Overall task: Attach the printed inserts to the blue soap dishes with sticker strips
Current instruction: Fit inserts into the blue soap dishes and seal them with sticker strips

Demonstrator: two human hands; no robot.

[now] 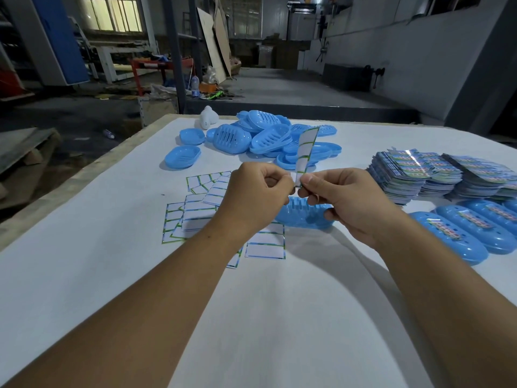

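Observation:
A sticker strip with green-edged white labels stands upright between my hands. My left hand pinches its lower end, and my right hand pinches the same end from the other side. Under my right hand a blue soap dish lies on the table, its lower fingers touching it. More sticker sheets lie scattered left of the dish. A stack of printed inserts sits at the right. A heap of blue soap dishes lies at the back.
Soap dishes with inserts attached line up at the right edge. A white object stands at the table's far edge. The white table cover ends at a wooden edge on the left, with the workshop floor beyond.

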